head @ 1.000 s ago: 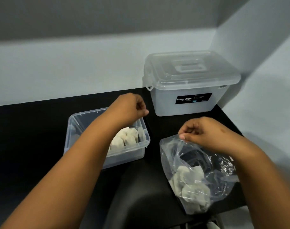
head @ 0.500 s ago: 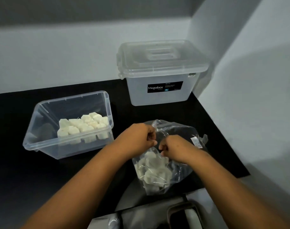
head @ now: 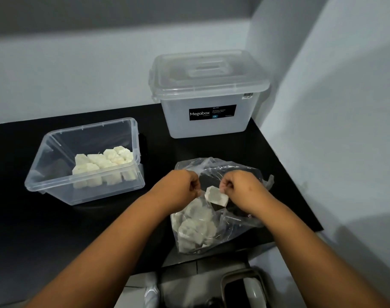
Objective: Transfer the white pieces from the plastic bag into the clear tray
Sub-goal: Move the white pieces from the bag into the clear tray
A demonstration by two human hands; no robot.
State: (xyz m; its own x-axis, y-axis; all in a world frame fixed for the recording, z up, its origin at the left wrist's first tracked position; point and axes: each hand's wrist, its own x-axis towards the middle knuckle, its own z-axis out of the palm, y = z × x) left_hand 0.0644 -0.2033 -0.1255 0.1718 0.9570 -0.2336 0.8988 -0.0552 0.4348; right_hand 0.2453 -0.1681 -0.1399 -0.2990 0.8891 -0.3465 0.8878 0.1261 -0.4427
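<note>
Lidded Megabox storage box (head: 208, 101) behind

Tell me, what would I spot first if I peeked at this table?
Probably the two hands in the middle: the right hand pinches a white piece at the mouth of the plastic bag, and the left hand holds the bag's edge. To the left sits the clear tray, partly filled with more white pieces.

Fingertips of both hands (head: 214, 189) curled from sight; small print on storage box label (head: 212, 112) illegible.
</note>
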